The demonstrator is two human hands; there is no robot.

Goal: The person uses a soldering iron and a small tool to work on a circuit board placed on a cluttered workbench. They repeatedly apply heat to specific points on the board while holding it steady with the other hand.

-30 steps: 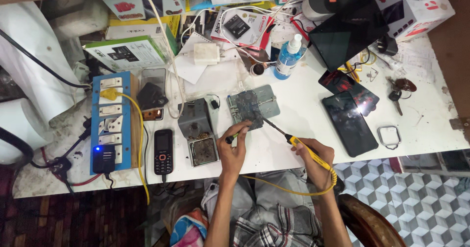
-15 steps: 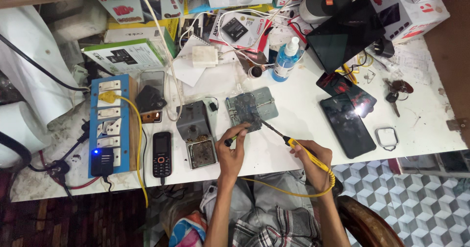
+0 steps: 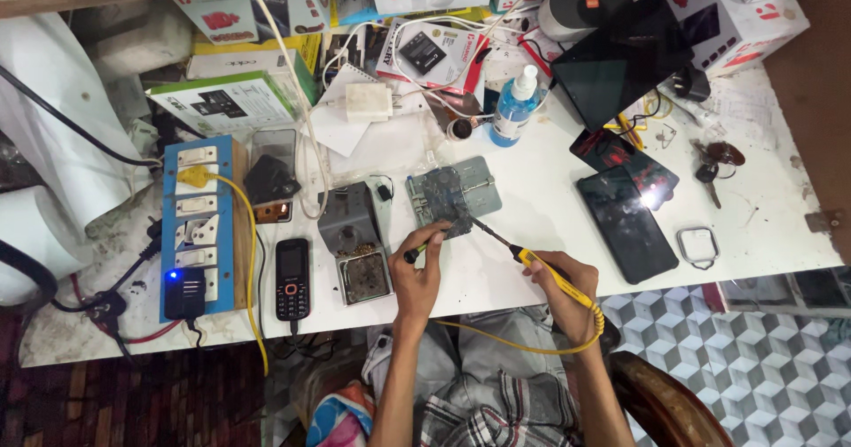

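1. Here, the right hand (image 3: 557, 289) is closed around the yellow handle of a soldering iron (image 3: 532, 262), held like a pen, with its dark tip slanting up and left to the lower right edge of the circuit board holder (image 3: 452, 194).
2. The iron's yellow cord (image 3: 523, 348) loops from the handle's rear around the right wrist and runs left across the person's lap.
3. The left hand (image 3: 418, 274) rests at the near part of the white counter (image 3: 532, 190); its fingers (image 3: 433, 243) are pinched shut on a small tool with a yellow and black end (image 3: 413, 254), and they reach up to the lower edge of the holder.
4. The holder, a grey metal plate with a dark board on it, lies flat in the middle of the counter, just above both hands.
5. Just left of it stands a grey soldering stand (image 3: 353, 239) with a tray of brown residue at its near end, close beside the left hand.
6. Further left lie a black keypad phone (image 3: 292, 278) and a blue power strip (image 3: 199, 225) with a glowing blue light and a yellow plug.
7. To the right of the hands, a dark smartphone (image 3: 627, 223) lies face up, with a second phone (image 3: 625, 159) touching its upper end.
8. Behind the holder stands a blue bottle with a white cap (image 3: 514, 107); boxes and white cables crowd the far edge.
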